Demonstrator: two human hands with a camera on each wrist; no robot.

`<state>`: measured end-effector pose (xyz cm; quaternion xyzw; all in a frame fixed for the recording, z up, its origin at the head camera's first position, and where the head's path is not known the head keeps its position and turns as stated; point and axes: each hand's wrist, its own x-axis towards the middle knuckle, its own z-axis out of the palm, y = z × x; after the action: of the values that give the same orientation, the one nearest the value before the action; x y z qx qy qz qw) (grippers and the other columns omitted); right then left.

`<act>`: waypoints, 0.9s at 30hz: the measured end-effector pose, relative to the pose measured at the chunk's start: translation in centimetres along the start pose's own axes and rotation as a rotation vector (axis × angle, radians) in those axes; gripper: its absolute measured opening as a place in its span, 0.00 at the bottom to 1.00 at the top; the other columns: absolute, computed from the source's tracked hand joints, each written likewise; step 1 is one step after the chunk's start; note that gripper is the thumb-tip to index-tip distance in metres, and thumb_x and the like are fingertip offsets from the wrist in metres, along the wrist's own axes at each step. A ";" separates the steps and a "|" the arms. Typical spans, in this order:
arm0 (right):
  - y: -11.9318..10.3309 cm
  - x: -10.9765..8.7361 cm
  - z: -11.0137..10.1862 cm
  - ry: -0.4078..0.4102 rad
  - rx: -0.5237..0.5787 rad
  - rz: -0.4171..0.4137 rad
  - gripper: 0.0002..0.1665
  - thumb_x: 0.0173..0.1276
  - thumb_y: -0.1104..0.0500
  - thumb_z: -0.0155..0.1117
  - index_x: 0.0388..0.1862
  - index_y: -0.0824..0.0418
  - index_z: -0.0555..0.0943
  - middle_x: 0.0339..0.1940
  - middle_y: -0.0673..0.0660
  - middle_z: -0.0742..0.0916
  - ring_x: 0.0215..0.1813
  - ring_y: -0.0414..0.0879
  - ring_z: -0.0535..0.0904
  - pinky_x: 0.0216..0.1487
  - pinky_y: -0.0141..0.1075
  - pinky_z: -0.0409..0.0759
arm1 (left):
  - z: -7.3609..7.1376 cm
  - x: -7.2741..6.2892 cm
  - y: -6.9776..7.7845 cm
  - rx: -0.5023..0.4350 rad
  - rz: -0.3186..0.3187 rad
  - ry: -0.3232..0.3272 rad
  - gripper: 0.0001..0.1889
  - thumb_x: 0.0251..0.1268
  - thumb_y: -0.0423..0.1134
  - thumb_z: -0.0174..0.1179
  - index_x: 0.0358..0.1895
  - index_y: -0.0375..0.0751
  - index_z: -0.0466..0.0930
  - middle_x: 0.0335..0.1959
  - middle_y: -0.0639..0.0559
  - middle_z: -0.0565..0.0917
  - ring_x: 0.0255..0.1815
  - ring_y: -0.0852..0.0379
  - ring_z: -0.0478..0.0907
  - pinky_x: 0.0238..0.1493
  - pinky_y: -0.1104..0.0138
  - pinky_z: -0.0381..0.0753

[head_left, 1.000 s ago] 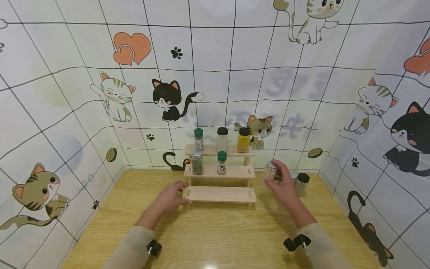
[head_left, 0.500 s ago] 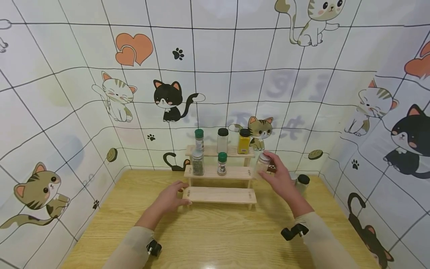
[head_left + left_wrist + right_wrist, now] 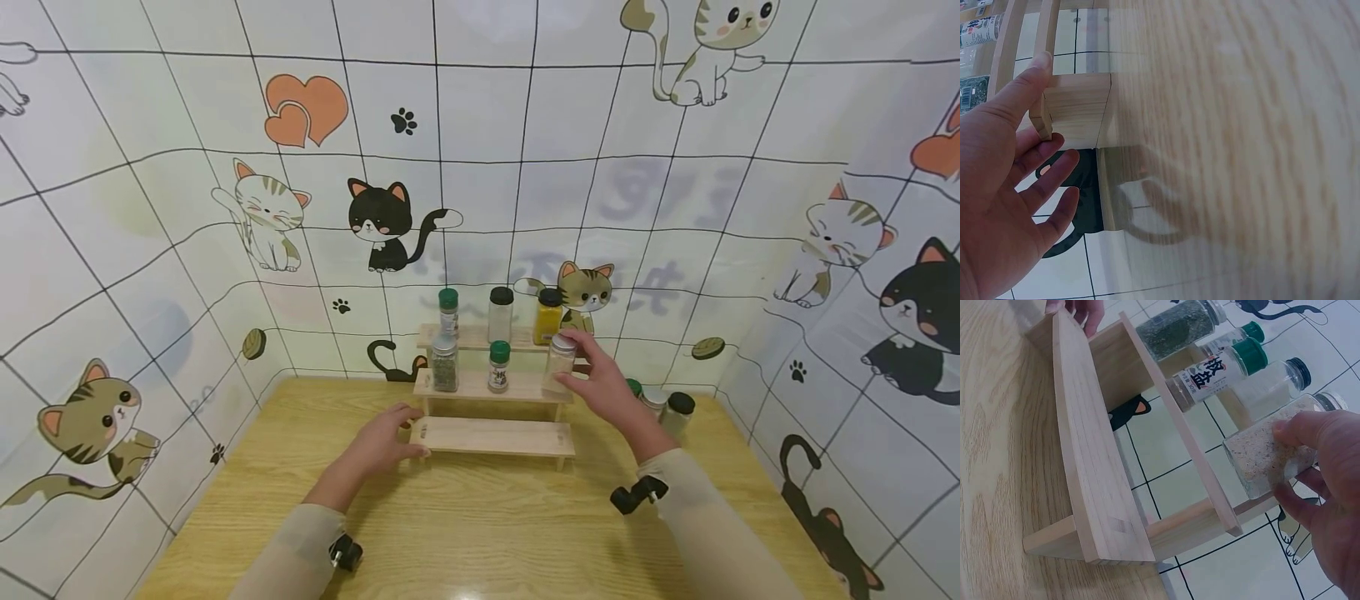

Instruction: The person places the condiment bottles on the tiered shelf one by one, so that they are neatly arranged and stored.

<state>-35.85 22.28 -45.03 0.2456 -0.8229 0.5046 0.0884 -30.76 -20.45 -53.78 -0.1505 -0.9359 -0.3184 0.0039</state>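
Cat-print walls (image 3: pixel 480 108) back the worktop (image 3: pixel 480 533); left hand (image 3: pixel 381 437) pinches the rack (image 3: pixel 491 435), right hand (image 3: pixel 603 386) a jar (image 3: pixel 558 362), which could tip if released overhanging the middle shelf (image 3: pixel 527 385).

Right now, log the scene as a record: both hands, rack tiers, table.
left hand: grips left end of bottom tier
right hand: holds silver-lidded jar of pale seasoning at right end of middle tier; contact with tier unclear
middle tier, left to center: silver-lidded herb jar, green-capped shaker with black lettering
top tier, left to right: small green-capped shaker, black-capped clear jar, black-capped yellow jar
table, right: three more lidded containers, partly hidden
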 end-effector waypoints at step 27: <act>1.2 0.9 1.5 -0.084 0.135 0.035 0.45 0.78 0.69 0.72 0.86 0.47 0.66 0.79 0.61 0.73 0.76 0.66 0.73 0.72 0.64 0.78 | 0.4 0.2 -0.2 0.011 -0.022 0.014 0.35 0.62 0.51 0.84 0.70 0.43 0.83 0.67 0.50 0.82 0.64 0.45 0.85 0.63 0.42 0.84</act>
<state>-37.08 21.15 -46.36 0.2577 -0.7942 0.5496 0.0281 -30.98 -20.31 -54.25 -0.1381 -0.9392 -0.3143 0.0080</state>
